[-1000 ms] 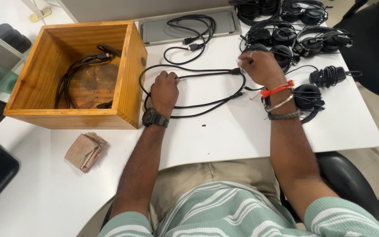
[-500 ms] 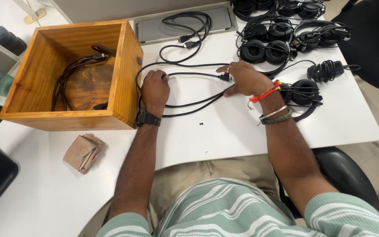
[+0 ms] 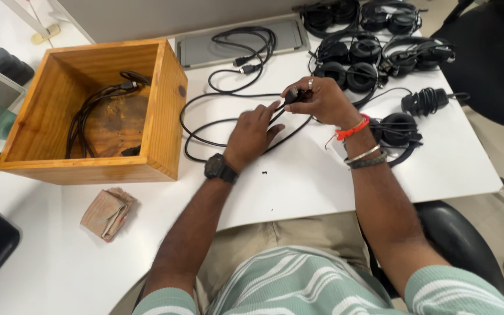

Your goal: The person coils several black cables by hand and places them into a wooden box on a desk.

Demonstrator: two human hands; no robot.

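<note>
A long black cable [image 3: 205, 125] lies looped on the white table [image 3: 298, 181] beside a wooden box [image 3: 167, 111]. My right hand [image 3: 321, 100] grips the cable near its plug end, lifted a little off the table. My left hand [image 3: 252, 133] has its fingers spread and lies on the cable strands just left of my right hand. A watch is on my left wrist, bracelets on my right. Another black cable [image 3: 97, 111] lies coiled inside the box.
Several black headsets [image 3: 374, 52] lie at the back right, one [image 3: 401, 131] right of my right wrist. A second loose cable [image 3: 246, 46] rests on a grey tray [image 3: 205, 44]. A folded cloth [image 3: 107, 213] lies front left. A black chair [image 3: 497, 64] stands at right.
My left hand left the cable loop's left end by the box and moved right to meet my right hand. My right hand raised the plug end. The loop has narrowed.
</note>
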